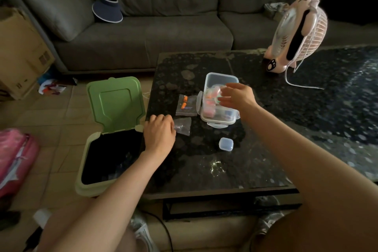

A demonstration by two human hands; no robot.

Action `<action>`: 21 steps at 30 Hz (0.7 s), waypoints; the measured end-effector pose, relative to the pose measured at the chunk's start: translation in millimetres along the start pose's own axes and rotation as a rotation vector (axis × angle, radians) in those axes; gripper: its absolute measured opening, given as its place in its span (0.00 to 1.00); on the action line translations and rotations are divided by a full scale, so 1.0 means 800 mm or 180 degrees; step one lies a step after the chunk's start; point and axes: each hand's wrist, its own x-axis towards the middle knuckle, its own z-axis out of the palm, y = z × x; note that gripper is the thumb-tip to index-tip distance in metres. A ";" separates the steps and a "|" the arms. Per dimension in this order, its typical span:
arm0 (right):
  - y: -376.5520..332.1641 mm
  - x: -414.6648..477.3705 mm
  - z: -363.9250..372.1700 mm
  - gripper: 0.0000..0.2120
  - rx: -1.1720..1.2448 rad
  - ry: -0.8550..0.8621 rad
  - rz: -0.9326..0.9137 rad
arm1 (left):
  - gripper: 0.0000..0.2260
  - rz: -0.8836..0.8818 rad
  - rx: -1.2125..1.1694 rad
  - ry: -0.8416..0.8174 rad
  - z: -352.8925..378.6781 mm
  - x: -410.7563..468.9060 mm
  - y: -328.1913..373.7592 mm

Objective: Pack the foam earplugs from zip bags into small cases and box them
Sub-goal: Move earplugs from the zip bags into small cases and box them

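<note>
A clear storage box (214, 117) with clip latches stands on the dark table and holds several small cases. My right hand (237, 96) hovers over it with fingers spread and relaxed, holding nothing I can make out. Left of the box lies a zip bag (187, 105) with two orange foam earplugs inside. In front of that bag lies an empty-looking zip bag (183, 126), and my left hand (159, 133) pinches its left edge with curled fingers. One small clear case (226, 144) sits shut on the table nearer to me.
A green bin (114, 139) with its lid up stands on the floor against the dark table's (266, 149) left edge. A pink fan (296, 32) with a white cord stands at the table's far side. A grey sofa lies behind, a cardboard box at left.
</note>
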 end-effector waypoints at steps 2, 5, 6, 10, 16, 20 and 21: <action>0.001 0.003 -0.002 0.16 -0.0174 0.0001 -0.0001 | 0.03 0.0099 -0.0161 0.0162 -0.010 0.000 -0.003; 0.011 -0.011 -0.006 0.14 -0.0382 0.0075 -0.0168 | 0.02 0.0131 -0.0235 0.0322 -0.028 0.000 -0.020; 0.015 -0.019 -0.008 0.12 -0.0450 0.0114 -0.0306 | 0.02 0.0110 -0.0235 0.0337 -0.034 -0.001 -0.027; 0.030 -0.056 -0.016 0.08 -0.0767 0.0035 -0.0781 | 0.02 -0.0146 -0.0188 0.0292 -0.060 -0.006 -0.065; 0.058 -0.084 -0.008 0.07 -0.2280 -0.0700 -0.1104 | 0.03 -0.1107 -0.0215 -0.0101 -0.072 -0.003 -0.150; 0.073 -0.084 0.000 0.07 -0.2845 -0.0829 -0.1343 | 0.04 -0.1755 -0.0057 -0.0476 -0.037 -0.005 -0.221; 0.077 -0.084 0.001 0.07 -0.2917 -0.0865 -0.1403 | 0.05 -0.1820 -0.0023 -0.0558 -0.025 -0.006 -0.232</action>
